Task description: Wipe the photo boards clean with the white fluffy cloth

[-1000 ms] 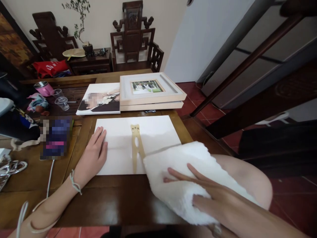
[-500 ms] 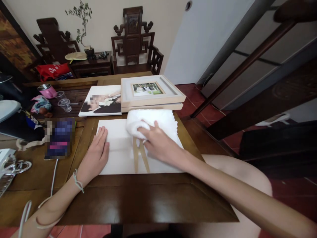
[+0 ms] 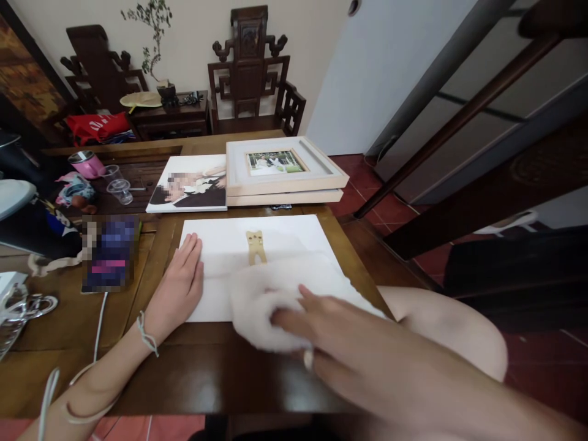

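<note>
A white flat board (image 3: pixel 215 245) lies on the wooden table, with a tan metal-looking hanger piece (image 3: pixel 255 242) on its upper middle. The lower part of that piece is hidden by a white cloth (image 3: pixel 261 294). My right hand (image 3: pixel 321 324), slightly blurred, has its fingers closed on the cloth at the board's near edge. My left hand (image 3: pixel 181 275) rests flat on the board's left edge, fingers stretched out and holding nothing.
Behind the board stand two stacked light wooden picture frames (image 3: pixel 285 168) and a photo panel (image 3: pixel 193 184). To the left are a phone (image 3: pixel 110 254) with a cable, a pink mug (image 3: pixel 86 164) and clear plastic cups (image 3: pixel 120 191). The table's edge (image 3: pixel 367 263) runs along the right.
My right hand has drawn the cloth from the board's far part toward me, down to its near edge. The top of the hanger piece now shows. My left hand stays in place.
</note>
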The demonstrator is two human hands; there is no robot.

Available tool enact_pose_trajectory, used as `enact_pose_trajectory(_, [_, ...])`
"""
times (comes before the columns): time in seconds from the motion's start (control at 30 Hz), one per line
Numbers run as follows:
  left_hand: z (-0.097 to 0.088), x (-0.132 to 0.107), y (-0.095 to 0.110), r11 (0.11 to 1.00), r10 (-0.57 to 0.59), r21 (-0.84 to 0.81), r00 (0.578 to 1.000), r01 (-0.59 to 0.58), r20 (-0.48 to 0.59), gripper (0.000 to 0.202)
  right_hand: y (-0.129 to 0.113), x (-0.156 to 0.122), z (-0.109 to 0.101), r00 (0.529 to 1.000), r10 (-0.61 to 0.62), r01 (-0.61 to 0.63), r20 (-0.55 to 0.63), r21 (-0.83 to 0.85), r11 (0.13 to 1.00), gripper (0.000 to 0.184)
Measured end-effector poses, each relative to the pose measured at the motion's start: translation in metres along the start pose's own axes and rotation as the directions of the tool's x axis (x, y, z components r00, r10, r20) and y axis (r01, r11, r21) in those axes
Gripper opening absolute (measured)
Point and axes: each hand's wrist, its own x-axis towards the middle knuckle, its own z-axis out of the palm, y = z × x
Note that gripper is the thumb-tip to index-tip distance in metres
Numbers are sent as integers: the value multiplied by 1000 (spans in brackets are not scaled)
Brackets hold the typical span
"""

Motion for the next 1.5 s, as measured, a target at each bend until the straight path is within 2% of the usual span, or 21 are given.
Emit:
enact_pose_trajectory(0.13, [1, -1, -2, 1000, 17, -16, 1000, -17, -14, 49, 19, 55, -7, 995, 85, -88, -43, -97, 991, 35])
enact_pose_trajectory(0.23, [1, -1, -2, 999, 28, -27, 999, -29, -27, 49, 30, 87, 7, 989, 49, -77, -136, -212, 974, 37])
enact_pose_trajectory(0.3, [1, -1, -3, 999, 34, -28, 999, -35, -34, 48, 33, 95, 21, 985, -3, -49, -174, -295, 954, 40])
enact_pose_trajectory(0.37, [2, -1, -3, 999, 42, -23, 998, -42, -39, 48, 30, 90, 33, 984, -67, 2, -165, -363, 932, 40])
enact_pose_trajectory(0.47, [3, -1, -4, 999, 46, -9, 998, -47, -41, 49, 18, 62, 47, 982, -148, 97, -116, -360, 928, 34])
enact_pose_trajectory(0.6, [4, -2, -4, 999, 45, -1, 998, -45, -36, 48, -5, 20, 57, 977, -212, 206, -18, -185, 961, 25])
enact_pose_trajectory(0.73, [3, -3, -4, 999, 43, 1, 999, -43, -23, 48, -17, 11, 47, 973, -203, 207, 112, -27, 978, 23])
enact_pose_trajectory(0.83, [3, -3, -5, 999, 41, -4, 999, -41, -18, 49, -13, 32, 26, 989, -111, 116, 93, -43, 992, 29])
enact_pose_trajectory(0.93, [3, -2, -5, 999, 46, -25, 999, -47, -19, 49, 1, 69, 12, 1000, -26, 27, 6, -171, 985, 36])
enact_pose_trajectory(1.03, [4, -2, -5, 998, 44, -46, 998, -46, -36, 48, 18, 108, 17, 992, 9, -52, -125, -342, 938, 44])
enact_pose_trajectory(1.13, [4, -2, -8, 996, 41, -72, 998, -44, -47, 48, 24, 126, 34, 977, -30, -76, -210, -480, 874, 43])
enact_pose_trajectory(1.2, [4, -4, -10, 994, 63, -85, 997, -66, -43, 51, 20, 121, 46, 986, -48, -47, -162, -536, 843, 38])
enact_pose_trajectory(1.3, [3, -5, -13, 991, 93, -97, 996, -94, -19, 55, 4, 95, 57, 995, -90, 55, -41, -527, 848, 33])
enact_pose_trajectory(1.4, [4, -5, -14, 993, 78, -85, 997, -79, -14, 53, -16, 62, 58, 990, -143, 137, 15, -394, 909, 26])
enact_pose_trajectory(1.5, [5, -5, -14, 995, 73, -70, 997, -74, -25, 52, -31, 37, 49, 980, -150, 175, 131, -203, 963, 27])
